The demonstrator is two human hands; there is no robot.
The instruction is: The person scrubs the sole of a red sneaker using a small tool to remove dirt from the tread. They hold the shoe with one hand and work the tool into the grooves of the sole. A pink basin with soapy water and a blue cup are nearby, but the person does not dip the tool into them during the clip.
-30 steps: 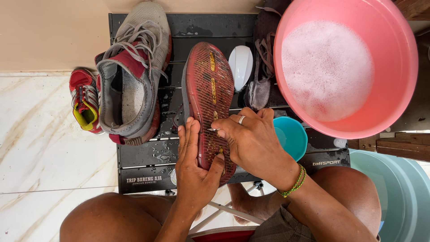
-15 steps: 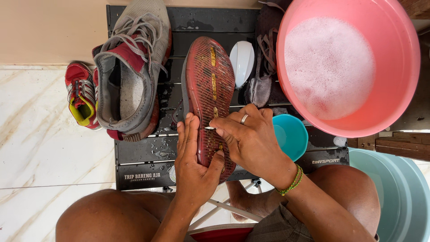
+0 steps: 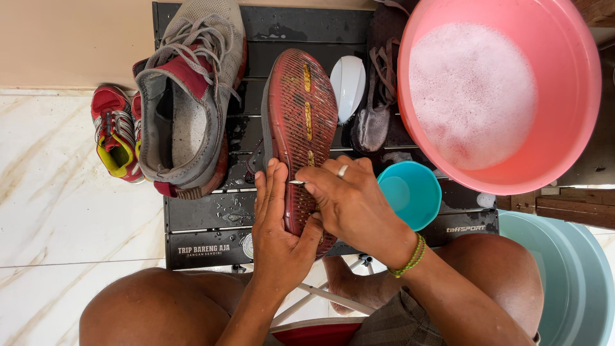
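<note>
The heel end of the upturned red shoe is hidden under the left hand and right hand. What the right fingers pinch shows only as a small pale sliver — too small to tell what it is.

At twelve o'clock, the grey sneaker loses its toe past the top edge, as does the dark shoe beside it. The pink basin is cut off at one o'clock.

At four o'clock, the pale green tub runs off the right and bottom edges. The small red and yellow shoe at nine o'clock is partly hidden behind the grey sneaker — and the teal cup sits partly behind the right hand.
</note>
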